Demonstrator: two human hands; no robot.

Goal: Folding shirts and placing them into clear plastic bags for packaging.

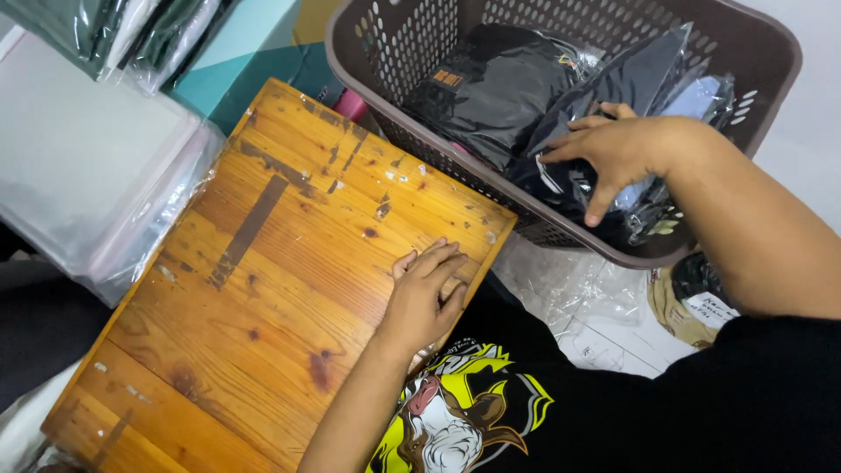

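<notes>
1. Head view, right hand [613, 153]: reaches into the brown perforated laundry basket [771, 79], palm down, fingers spread and open. It rests on a dark folded garment in a clear plastic bag [604, 92]. It is touching, not gripping; nothing is pinched yet.
2. Head view, left hand [425, 293]: lies flat and open on the wooden board [272, 263], near its right edge, fingers together. It holds nothing and looks to be only pressing down.
3. Location: the bagged garment lies in the right half of the basket, on top of the pile. A second black bagged garment [491, 88] lies just beside it on the left, and a pale blue bagged piece [701, 96] is tucked behind it towards the far right wall.
4. Handling, my read: light, soft and floppy. With no stiffness, it will sag if lifted by one corner.
5. The plastic film looks glossy, so I judge it slippery. Bags will likely slide over each other, and a flat palm drag may shift its neighbours too.
6. Not fragile; a squeeze is fine. The film could snag on the basket holes.
7. Best hold, in my judgement: pinch the folded edge nearest the hand, thumb under and fingers on top, through film and cloth together. Gripping loose film alone would let the contents slip.
8. Surroundings: a stack of clear empty bags [79, 175] sits left of the board, with crumpled plastic [578, 298] below the basket.
</notes>
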